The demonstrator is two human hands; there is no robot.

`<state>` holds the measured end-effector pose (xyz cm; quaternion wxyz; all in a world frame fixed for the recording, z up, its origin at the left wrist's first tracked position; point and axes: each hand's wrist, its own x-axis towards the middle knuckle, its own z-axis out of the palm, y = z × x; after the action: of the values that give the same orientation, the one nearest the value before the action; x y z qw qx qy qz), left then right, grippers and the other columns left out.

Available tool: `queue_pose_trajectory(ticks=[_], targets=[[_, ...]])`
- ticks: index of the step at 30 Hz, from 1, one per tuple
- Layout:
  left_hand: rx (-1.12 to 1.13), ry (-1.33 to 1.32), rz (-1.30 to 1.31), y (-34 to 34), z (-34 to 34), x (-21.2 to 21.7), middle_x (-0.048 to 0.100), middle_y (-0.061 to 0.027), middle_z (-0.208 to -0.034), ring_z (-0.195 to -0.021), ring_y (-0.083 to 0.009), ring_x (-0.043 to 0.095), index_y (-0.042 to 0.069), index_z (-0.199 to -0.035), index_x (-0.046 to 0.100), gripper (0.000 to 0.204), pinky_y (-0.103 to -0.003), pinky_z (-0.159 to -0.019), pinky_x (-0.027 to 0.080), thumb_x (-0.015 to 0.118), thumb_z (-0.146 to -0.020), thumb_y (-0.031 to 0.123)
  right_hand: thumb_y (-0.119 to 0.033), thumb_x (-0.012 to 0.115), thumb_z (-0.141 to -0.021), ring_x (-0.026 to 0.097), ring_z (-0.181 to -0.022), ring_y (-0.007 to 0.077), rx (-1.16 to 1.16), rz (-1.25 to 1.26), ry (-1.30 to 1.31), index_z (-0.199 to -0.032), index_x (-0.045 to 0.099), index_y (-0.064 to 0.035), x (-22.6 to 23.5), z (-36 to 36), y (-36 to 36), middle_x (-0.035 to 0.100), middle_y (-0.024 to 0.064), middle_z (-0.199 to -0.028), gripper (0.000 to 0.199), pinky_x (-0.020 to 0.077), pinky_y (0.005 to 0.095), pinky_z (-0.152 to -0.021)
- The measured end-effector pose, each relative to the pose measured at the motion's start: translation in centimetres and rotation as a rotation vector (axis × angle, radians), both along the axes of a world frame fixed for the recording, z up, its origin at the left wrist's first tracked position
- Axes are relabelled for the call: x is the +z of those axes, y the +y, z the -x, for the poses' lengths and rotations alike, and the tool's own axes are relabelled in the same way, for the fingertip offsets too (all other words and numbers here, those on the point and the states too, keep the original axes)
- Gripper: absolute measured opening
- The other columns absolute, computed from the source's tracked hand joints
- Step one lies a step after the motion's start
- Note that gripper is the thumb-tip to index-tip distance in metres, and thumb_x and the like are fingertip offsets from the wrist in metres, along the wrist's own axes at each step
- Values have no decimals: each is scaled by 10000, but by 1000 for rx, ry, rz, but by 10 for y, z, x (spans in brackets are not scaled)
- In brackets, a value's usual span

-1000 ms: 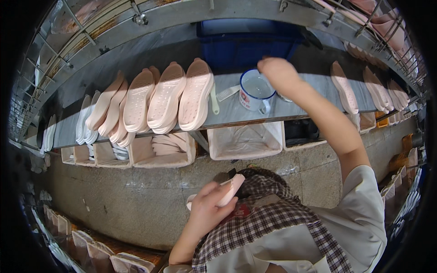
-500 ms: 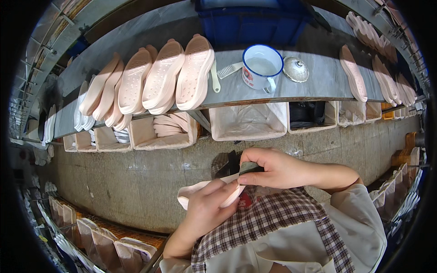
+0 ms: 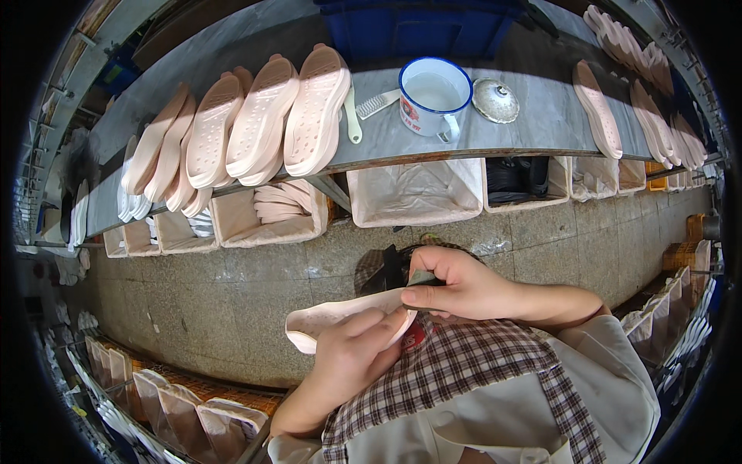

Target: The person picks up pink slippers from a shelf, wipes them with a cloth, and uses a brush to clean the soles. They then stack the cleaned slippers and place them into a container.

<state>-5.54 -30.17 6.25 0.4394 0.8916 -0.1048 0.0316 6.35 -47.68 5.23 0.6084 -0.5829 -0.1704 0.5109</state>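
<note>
Near my apron, my left hand (image 3: 354, 348) is wrapped round a pale pink shoe sole (image 3: 306, 319), whose rimmed upper side faces up. My right hand (image 3: 468, 288) pinches a folded dark grey-green piece (image 3: 422, 277), which looks like sandpaper. That piece sits against the sole's right end, close to my left fingertips. The fingers of my right hand partly hide both the piece and that end. On the bench beyond, a row of similar pink soles (image 3: 318, 108) leans at the left, and a single sole (image 3: 597, 110) lies farther right.
A white enamel mug (image 3: 421, 120) with a blue rim holds clear liquid on the grey bench (image 3: 533, 127). Beside it are a lid (image 3: 495, 100), a small brush (image 3: 377, 104) and a pale green handle (image 3: 352, 122). Lined bins (image 3: 414, 193) stand below; a blue crate (image 3: 417, 35) is behind.
The bench and its contents have shifted slightly up and left in the picture. The sole shows more of its upper side now. Both hands keep their holds.
</note>
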Motion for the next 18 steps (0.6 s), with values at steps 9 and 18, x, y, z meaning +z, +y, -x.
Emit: queue_pose_trajectory(ticks=[9,18], targets=[[21,76,49,-2,1,-5,590,-105,-815,-655,-222,593,2,-1063,626,438,-309,-568,473,730,-638,-12,-216,644,-874,507,-592,106,-65,36,-89,-890,511,-3,-5,6,-1,549,52,-721,252,414,277,-511],[40,140,94,-2,0,-5,576,-86,-793,-602,-197,562,17,-1080,634,419,-283,-516,442,722,-671,2,-203,674,-842,555,-633,174,-38,-56,-603,-870,511,2,-13,5,2,561,110,-747,264,432,313,-543]])
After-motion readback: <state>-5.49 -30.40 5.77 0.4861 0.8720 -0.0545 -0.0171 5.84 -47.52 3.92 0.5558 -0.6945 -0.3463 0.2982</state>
